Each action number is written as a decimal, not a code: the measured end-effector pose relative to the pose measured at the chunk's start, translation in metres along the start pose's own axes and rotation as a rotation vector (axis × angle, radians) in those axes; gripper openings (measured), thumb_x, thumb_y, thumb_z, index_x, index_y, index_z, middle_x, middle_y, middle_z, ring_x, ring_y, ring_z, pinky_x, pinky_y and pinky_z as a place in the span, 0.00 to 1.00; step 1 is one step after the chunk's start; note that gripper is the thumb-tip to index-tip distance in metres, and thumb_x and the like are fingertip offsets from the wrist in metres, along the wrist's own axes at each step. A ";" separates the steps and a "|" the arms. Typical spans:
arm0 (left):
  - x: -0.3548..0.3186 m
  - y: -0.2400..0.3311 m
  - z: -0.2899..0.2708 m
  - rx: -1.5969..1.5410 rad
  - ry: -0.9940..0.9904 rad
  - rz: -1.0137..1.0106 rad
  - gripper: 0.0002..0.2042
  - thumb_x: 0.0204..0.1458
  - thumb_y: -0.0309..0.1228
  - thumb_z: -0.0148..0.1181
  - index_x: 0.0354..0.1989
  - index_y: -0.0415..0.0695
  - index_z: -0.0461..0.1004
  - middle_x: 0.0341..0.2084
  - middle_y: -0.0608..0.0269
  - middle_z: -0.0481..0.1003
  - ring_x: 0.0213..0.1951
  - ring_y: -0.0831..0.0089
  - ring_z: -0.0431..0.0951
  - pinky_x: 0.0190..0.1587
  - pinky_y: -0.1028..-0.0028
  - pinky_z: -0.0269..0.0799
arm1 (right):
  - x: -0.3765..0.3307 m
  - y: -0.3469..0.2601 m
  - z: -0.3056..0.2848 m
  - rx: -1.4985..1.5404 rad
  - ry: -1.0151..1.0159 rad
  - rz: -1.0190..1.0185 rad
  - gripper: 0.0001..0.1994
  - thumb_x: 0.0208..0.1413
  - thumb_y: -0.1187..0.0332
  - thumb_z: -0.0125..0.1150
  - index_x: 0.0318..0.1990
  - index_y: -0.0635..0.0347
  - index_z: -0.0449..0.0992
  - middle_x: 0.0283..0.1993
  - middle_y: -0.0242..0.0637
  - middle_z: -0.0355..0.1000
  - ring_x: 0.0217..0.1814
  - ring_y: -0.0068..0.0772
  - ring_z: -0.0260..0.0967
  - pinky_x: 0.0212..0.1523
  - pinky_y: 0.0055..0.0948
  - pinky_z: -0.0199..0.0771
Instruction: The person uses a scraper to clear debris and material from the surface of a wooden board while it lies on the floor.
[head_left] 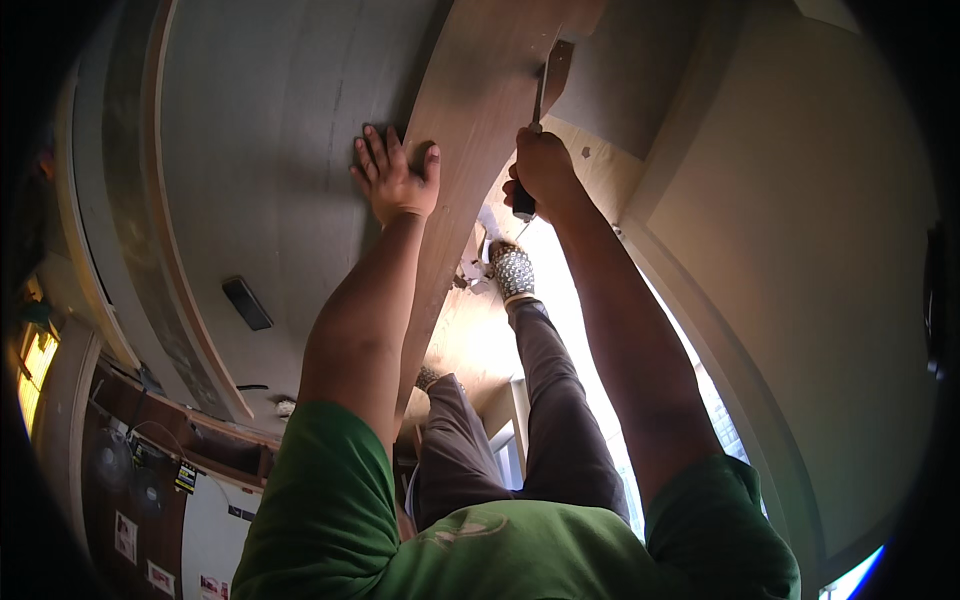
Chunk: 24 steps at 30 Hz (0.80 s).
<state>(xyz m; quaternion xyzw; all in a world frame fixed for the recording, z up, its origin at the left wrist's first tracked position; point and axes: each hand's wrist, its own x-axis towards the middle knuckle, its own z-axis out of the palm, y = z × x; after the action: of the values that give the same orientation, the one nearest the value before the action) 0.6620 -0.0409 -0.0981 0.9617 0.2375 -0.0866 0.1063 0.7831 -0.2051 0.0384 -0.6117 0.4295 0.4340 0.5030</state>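
My left hand (400, 185) lies flat with spread fingers across the edge between a grey panel (270, 130) and a long brown wooden board (475, 110). It holds nothing. Closed around the dark handle of a long, narrow-bladed hand tool (541, 95) is my right hand (545, 170). The blade points away from me and its far end lies against the board's right side, beside a small brown flap (560, 75). Whether the tip is under the surface, I cannot tell.
On the grey panel rests a dark phone-like rectangle (246, 303). Torn scraps (470, 268) lie on the floor by my patterned shoe (513, 270). A large pale curved panel (800, 240) stands at the right. Fans (112, 460) and a cabinet are at lower left.
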 end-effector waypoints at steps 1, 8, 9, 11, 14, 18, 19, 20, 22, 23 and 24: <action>0.001 0.008 0.001 -0.014 0.012 0.013 0.39 0.54 0.62 0.46 0.69 0.47 0.58 0.73 0.51 0.47 0.73 0.51 0.45 0.69 0.42 0.41 | 0.027 0.007 -0.006 0.041 -0.009 0.067 0.13 0.64 0.57 0.45 0.38 0.58 0.63 0.26 0.37 0.64 0.21 0.34 0.66 0.22 0.39 0.73; 0.001 -0.001 -0.002 -0.004 0.029 0.011 0.38 0.54 0.61 0.48 0.67 0.47 0.60 0.72 0.49 0.49 0.72 0.49 0.48 0.69 0.42 0.43 | -0.015 0.039 0.003 0.083 -0.054 0.077 0.15 0.63 0.55 0.50 0.38 0.58 0.63 0.24 0.38 0.64 0.18 0.35 0.65 0.20 0.40 0.72; 0.001 -0.001 -0.002 -0.007 0.036 0.012 0.38 0.54 0.61 0.48 0.67 0.47 0.60 0.72 0.49 0.49 0.72 0.49 0.48 0.68 0.42 0.44 | -0.022 0.049 0.007 0.077 -0.053 0.057 0.14 0.63 0.56 0.50 0.38 0.58 0.63 0.23 0.38 0.63 0.18 0.36 0.64 0.20 0.41 0.71; 0.004 0.011 0.002 -0.043 0.044 0.026 0.38 0.54 0.61 0.48 0.67 0.47 0.60 0.72 0.49 0.49 0.72 0.49 0.48 0.68 0.41 0.44 | -0.013 0.069 0.016 0.036 0.031 -0.022 0.15 0.65 0.57 0.45 0.40 0.63 0.63 0.22 0.40 0.64 0.15 0.37 0.65 0.15 0.39 0.69; 0.004 0.013 0.005 -0.056 0.011 0.020 0.39 0.53 0.61 0.49 0.67 0.46 0.60 0.72 0.50 0.48 0.73 0.50 0.45 0.69 0.41 0.41 | 0.000 0.082 0.026 0.082 0.076 -0.029 0.17 0.67 0.57 0.41 0.42 0.67 0.63 0.22 0.41 0.65 0.12 0.36 0.65 0.11 0.36 0.67; 0.004 -0.002 0.004 -0.029 0.027 -0.001 0.39 0.54 0.62 0.48 0.68 0.47 0.59 0.72 0.50 0.48 0.73 0.50 0.45 0.70 0.42 0.40 | -0.030 0.063 0.006 0.046 -0.028 0.035 0.16 0.66 0.56 0.42 0.42 0.64 0.64 0.21 0.40 0.64 0.13 0.36 0.63 0.13 0.37 0.67; 0.003 0.001 0.003 -0.037 0.022 0.000 0.39 0.53 0.62 0.48 0.68 0.47 0.59 0.72 0.50 0.48 0.73 0.50 0.45 0.70 0.42 0.40 | -0.036 0.064 0.007 0.036 -0.022 0.042 0.16 0.66 0.57 0.42 0.42 0.64 0.64 0.21 0.40 0.63 0.13 0.36 0.63 0.13 0.38 0.67; 0.002 0.003 0.001 -0.043 0.017 0.000 0.39 0.53 0.62 0.47 0.68 0.48 0.59 0.72 0.50 0.48 0.73 0.50 0.45 0.70 0.42 0.39 | -0.038 0.067 0.008 0.026 -0.018 0.049 0.16 0.66 0.57 0.42 0.42 0.64 0.65 0.21 0.40 0.63 0.13 0.36 0.63 0.13 0.38 0.67; 0.003 0.012 0.004 -0.068 0.011 0.008 0.39 0.54 0.62 0.47 0.68 0.48 0.59 0.72 0.50 0.48 0.73 0.50 0.45 0.70 0.43 0.39 | 0.000 0.073 0.013 0.124 -0.001 0.126 0.15 0.66 0.58 0.42 0.39 0.64 0.64 0.21 0.40 0.63 0.13 0.38 0.63 0.12 0.39 0.67; 0.004 0.017 0.005 -0.087 0.007 0.016 0.39 0.54 0.62 0.47 0.68 0.48 0.59 0.72 0.50 0.48 0.73 0.51 0.44 0.70 0.43 0.39 | 0.019 0.072 0.010 0.120 0.018 0.173 0.15 0.66 0.58 0.42 0.39 0.64 0.64 0.21 0.40 0.63 0.12 0.38 0.63 0.12 0.39 0.67; 0.004 0.018 0.006 -0.088 0.011 0.023 0.39 0.54 0.62 0.47 0.68 0.48 0.59 0.72 0.50 0.48 0.73 0.51 0.44 0.70 0.43 0.39 | 0.030 0.069 0.010 0.115 0.025 0.214 0.16 0.66 0.58 0.43 0.38 0.64 0.64 0.21 0.40 0.63 0.12 0.39 0.63 0.12 0.40 0.67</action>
<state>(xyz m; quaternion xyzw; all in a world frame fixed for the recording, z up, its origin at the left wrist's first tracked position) 0.6737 -0.0557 -0.1016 0.9592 0.2307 -0.0694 0.1480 0.7238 -0.2069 -0.0084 -0.5379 0.5228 0.4521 0.4827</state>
